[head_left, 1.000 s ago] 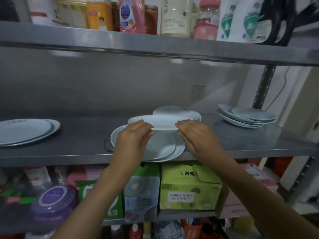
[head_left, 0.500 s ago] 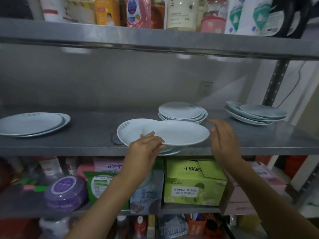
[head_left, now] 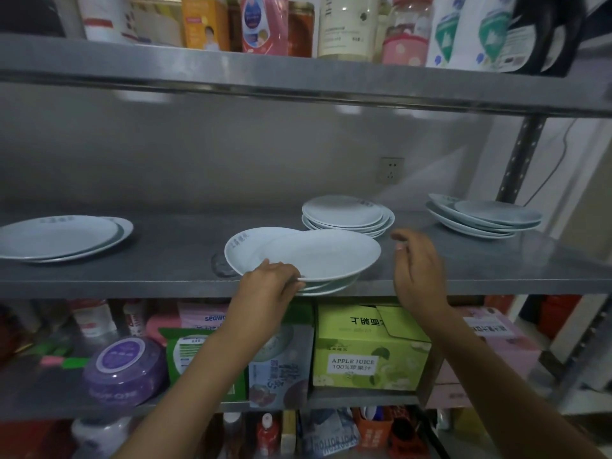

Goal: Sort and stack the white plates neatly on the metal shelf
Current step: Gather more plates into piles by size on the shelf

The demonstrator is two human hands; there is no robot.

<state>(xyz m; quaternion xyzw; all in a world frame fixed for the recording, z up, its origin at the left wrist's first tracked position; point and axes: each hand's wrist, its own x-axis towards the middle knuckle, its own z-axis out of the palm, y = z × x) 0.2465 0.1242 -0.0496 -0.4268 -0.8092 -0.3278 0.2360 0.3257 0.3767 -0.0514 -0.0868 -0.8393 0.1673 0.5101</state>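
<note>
A white plate [head_left: 326,255] lies on top of a small front pile at the edge of the metal shelf [head_left: 172,260]. My left hand [head_left: 270,283] pinches its near left rim. A lower plate [head_left: 246,248] of that pile sticks out to the left. My right hand [head_left: 415,260] hovers just right of the plate, fingers apart, holding nothing. Behind the pile stands a neat stack of smaller plates [head_left: 346,215]. Two large plates [head_left: 63,236] lie at the far left, and a loose pile [head_left: 483,218] sits at the right.
The shelf above [head_left: 298,82] carries bottles and packets and hangs low over the plates. An upright post [head_left: 520,154] stands at the back right. Below the plates, a green apple juice box [head_left: 367,352], a purple tub [head_left: 126,369] and other packages fill the lower shelf.
The plate I held with both hands has come down onto the front pile. My right hand has let go of it and moved off to the right; my left hand still holds the rim.
</note>
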